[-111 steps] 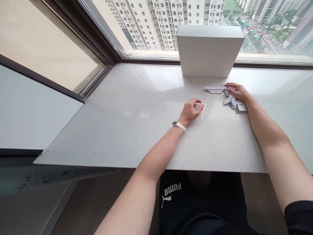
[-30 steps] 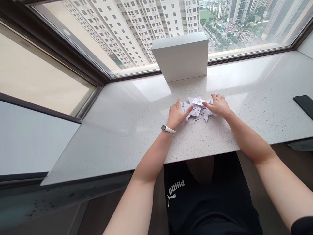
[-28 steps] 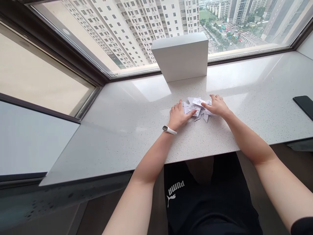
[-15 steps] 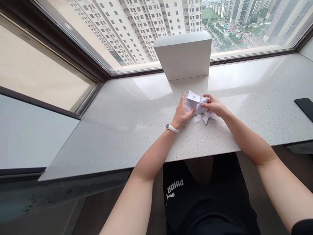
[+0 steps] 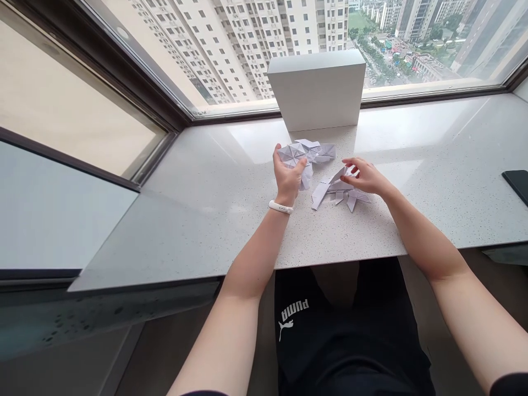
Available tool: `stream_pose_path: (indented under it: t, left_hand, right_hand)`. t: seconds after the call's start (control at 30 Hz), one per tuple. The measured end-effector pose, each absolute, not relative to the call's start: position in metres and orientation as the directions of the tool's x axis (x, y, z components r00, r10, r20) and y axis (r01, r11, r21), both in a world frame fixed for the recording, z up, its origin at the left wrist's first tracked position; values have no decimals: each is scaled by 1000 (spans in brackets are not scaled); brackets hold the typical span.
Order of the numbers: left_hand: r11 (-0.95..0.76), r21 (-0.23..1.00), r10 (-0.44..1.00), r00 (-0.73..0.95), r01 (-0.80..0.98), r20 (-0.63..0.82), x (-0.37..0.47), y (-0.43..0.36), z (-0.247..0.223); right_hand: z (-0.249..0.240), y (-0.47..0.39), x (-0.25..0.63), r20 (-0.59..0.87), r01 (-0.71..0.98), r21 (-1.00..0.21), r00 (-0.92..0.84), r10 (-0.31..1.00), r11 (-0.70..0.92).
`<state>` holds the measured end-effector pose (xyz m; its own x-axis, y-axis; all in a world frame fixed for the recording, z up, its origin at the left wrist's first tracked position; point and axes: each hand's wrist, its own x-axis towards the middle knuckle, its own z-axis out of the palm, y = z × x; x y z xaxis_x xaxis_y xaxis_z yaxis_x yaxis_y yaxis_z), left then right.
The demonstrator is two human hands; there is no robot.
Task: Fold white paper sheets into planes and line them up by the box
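A folded white paper piece point(image 5: 293, 154) with star-like creases is gripped between the thumb and fingers of my left hand point(image 5: 287, 175). It adjoins more folded paper point(image 5: 324, 153) stretching to its right; whether they are joined is unclear. Several loose folded pieces point(image 5: 320, 193) lie in a pile on the counter at the right. Just over this pile is my right hand point(image 5: 362, 175), its thumb and forefinger close around the upper edge of a paper piece, the other fingers loosely curled.
A pale upright box point(image 5: 319, 99) stands at the back of the speckled white counter point(image 5: 198, 220), against the window. A black phone point(image 5: 517, 184) lies at the far right. The counter's front edge runs close to my lap.
My left hand has moved left with the creased paper, away from my right hand. More of the loose pile shows between the hands. The view has shifted slightly.
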<state>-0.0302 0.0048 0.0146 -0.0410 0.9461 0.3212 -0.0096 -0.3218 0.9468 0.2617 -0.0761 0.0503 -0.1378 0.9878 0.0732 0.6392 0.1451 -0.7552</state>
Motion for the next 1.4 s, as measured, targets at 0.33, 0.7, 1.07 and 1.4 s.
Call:
stream_pose_path:
  t: [0.33, 0.7, 1.07, 1.4]
  left_hand:
    - [-300, 915, 940, 247, 270, 235, -13, -12, 9]
    - [-349, 796, 920, 345, 495, 189, -26, 9, -18]
    - [-435, 734, 898, 315, 522, 307, -12, 11, -9]
    - [-488, 702, 872, 314, 518, 375, -16, 9, 1]
  right_hand:
    - [57, -70, 298, -9, 729, -679, -128, 992, 88]
    - [71, -85, 308, -446, 860, -483, -78, 892, -167]
    - [40, -69, 290, -54, 766, -643, -36, 998, -7]
    - [34, -64, 292, 30, 807, -583, -88, 996, 89]
